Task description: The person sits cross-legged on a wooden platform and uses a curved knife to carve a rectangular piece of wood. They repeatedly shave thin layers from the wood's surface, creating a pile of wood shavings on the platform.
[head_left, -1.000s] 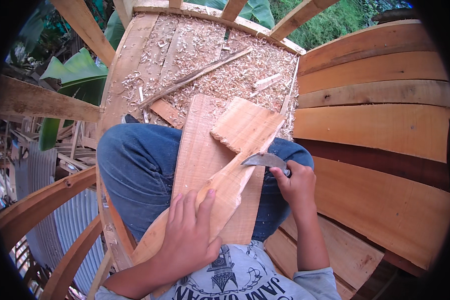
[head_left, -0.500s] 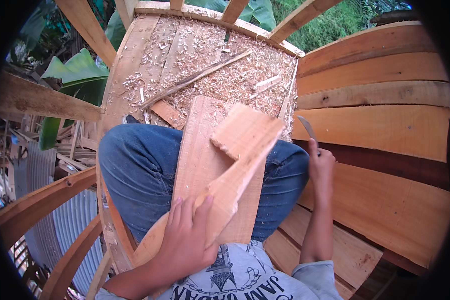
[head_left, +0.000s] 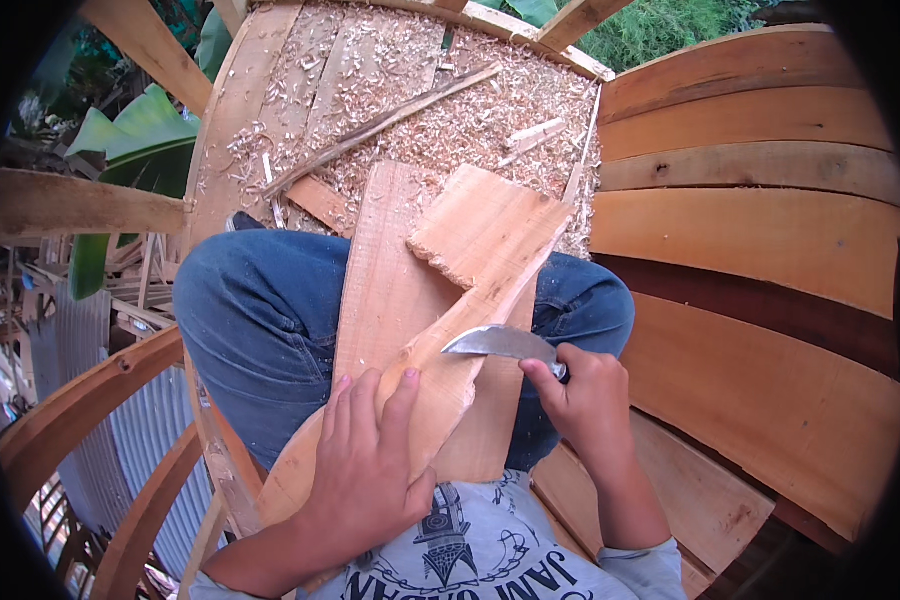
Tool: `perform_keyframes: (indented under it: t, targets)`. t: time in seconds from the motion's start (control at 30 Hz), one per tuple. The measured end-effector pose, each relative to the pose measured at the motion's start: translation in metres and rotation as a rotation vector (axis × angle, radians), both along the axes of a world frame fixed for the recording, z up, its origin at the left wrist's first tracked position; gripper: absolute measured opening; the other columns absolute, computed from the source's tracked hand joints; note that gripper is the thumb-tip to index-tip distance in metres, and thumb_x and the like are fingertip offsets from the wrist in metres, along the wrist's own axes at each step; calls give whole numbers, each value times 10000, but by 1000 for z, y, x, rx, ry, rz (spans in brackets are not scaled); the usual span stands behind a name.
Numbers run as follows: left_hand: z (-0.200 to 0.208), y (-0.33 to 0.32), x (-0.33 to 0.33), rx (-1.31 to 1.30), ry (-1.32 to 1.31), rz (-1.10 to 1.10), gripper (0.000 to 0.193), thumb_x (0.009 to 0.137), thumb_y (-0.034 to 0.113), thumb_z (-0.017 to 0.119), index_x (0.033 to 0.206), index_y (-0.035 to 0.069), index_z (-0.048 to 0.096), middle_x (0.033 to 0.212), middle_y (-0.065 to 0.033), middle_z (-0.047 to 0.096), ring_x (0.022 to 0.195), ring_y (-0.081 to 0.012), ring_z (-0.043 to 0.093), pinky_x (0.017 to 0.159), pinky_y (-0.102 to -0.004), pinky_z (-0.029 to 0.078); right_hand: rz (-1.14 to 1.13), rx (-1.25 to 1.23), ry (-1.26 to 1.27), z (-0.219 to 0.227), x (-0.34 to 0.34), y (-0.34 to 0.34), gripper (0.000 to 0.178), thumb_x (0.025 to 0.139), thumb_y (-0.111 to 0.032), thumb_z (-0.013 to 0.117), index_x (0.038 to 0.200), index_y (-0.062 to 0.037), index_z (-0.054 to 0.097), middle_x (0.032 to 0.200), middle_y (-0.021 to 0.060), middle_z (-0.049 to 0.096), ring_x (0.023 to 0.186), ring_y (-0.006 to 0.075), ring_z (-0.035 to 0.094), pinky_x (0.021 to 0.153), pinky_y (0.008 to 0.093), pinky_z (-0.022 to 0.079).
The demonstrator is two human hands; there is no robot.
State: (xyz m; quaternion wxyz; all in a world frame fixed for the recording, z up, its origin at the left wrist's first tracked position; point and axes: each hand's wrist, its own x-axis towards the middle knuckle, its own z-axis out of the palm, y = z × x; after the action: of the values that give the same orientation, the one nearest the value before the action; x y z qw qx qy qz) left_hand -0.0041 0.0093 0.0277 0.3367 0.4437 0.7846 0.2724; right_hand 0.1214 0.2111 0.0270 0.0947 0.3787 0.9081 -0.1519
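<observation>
A long, partly carved wooden piece [head_left: 440,330] lies slanted across a flat board [head_left: 385,270] on my lap. My left hand [head_left: 365,465] presses flat on the piece's near end, fingers spread. My right hand [head_left: 585,400] grips the handle of a curved metal knife [head_left: 495,342], whose blade rests against the right edge of the carved piece near its middle. The piece's wider far end [head_left: 490,230] sticks out beyond my knees, which are in blue jeans [head_left: 260,310].
Wood shavings [head_left: 450,120] cover the plank floor ahead, with a thin stick [head_left: 380,125] and small offcuts on it. Curved wooden planks [head_left: 760,230] rise at the right. Wooden beams [head_left: 80,205] and green leaves show at the left.
My right hand had swung the knife up and away to the right. It has come back down, and the blade now lies on the carved piece's edge. My left hand stayed put.
</observation>
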Motion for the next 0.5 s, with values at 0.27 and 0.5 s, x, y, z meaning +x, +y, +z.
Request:
perform_keyframes:
  t: [0.27,0.5]
  targets:
    - [-3,-3,2,9,-7,13,802,675,153,647,1372,-68,318,1215,-355,369,1165,-509,388,1082,-571,250,59,201,-23,-18,-1,37,617,778,-594,642,573,-18,553,504,167,523,515,373,565,472,431,445]
    - [-8,1,-1,60,-19,33,799,673,136,639,1373,-67,312,1221,-350,363,1177,-511,377,1087,-566,243,49,260,6,-29,-6,50,645,801,-613,606,576,-12,535,509,178,513,548,389,561,503,448,439]
